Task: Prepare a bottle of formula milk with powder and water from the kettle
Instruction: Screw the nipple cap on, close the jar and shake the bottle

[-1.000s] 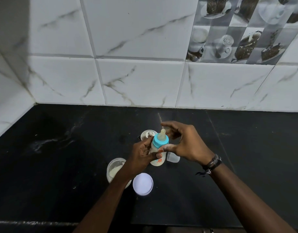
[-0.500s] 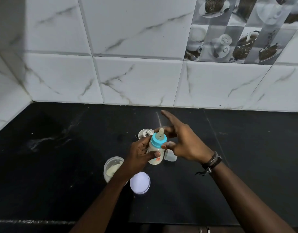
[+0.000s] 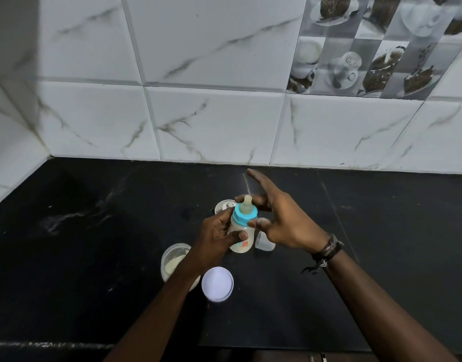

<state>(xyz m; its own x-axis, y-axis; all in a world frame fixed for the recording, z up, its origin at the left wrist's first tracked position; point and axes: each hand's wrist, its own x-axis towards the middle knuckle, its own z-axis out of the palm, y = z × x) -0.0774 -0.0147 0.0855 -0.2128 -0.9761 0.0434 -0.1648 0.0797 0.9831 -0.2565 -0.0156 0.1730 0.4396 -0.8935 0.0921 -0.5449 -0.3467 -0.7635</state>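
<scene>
bottle, unreadable red label

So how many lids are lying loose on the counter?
2. The white lid lies beside the powder tub; the clear cap lies right of the bottle. Others may be hidden.

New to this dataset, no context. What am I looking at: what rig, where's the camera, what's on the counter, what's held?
No machine here: a person works with bare hands, filmed by one wide-angle camera on their head, looking down at a black counter. The left hand grips a baby bottle with a blue collar and teat. The right hand touches the collar with its fingers spread. On the counter: an open powder tub, its white lid, a clear cap and a metal kettle top behind the bottle.
</scene>
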